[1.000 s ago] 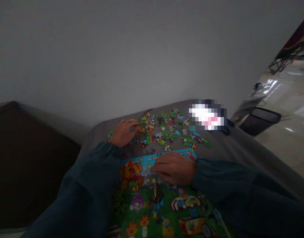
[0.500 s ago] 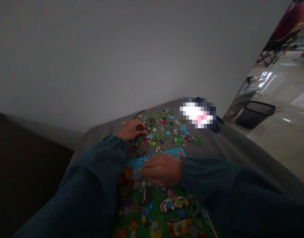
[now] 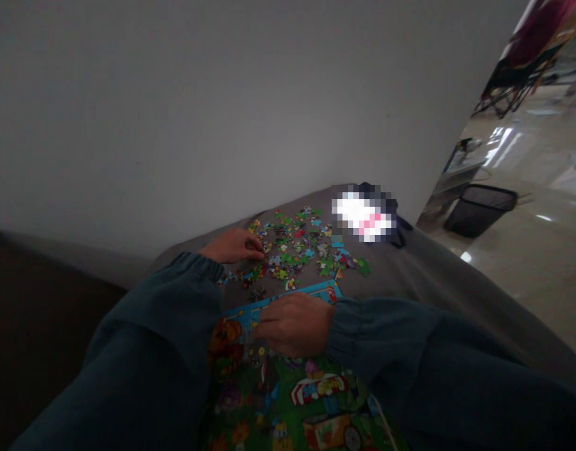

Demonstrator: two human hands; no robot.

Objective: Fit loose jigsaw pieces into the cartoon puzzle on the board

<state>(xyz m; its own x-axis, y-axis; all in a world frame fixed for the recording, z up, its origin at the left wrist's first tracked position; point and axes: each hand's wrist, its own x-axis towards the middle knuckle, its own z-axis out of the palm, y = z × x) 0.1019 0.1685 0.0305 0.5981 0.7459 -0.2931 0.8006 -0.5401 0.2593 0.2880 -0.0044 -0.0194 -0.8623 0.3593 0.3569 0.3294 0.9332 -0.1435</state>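
A: Left hand [image 3: 231,245] laid at the left fringe of the loose puzzle pieces [image 3: 300,247], fingers drawn together at the tips and touching the nearest pieces. Pinched on one or merely resting, cannot tell in this dim light.

B: Right hand [image 3: 295,324]?

A: Curled palm-down on the puzzle picture [image 3: 288,388], just below its blue top edge, fingertips pointing left. Holding anything underneath, cannot tell.

B: Lie of the pieces?

A: Scattered on the grey surface [image 3: 410,275], beyond the picture's top edge and just clear of it, a few strays close by the blue border. Spread from the left hand across to a blurred white and pink patch [image 3: 363,216] at the far right corner.

B: Edges?

A: Far side of the surface hard against the pale wall [image 3: 222,94]. Right side falling away to a shiny floor [image 3: 527,269], with a dark mesh bin [image 3: 480,210] standing well apart from the pieces. Left side dropping off into a dark area.

B: Open room?

A: Bare grey stretch right of the pieces and right of the picture. Little between the pieces and the wall. Dark teal sleeves [image 3: 166,351] covering the near left of the picture and the near right corner.
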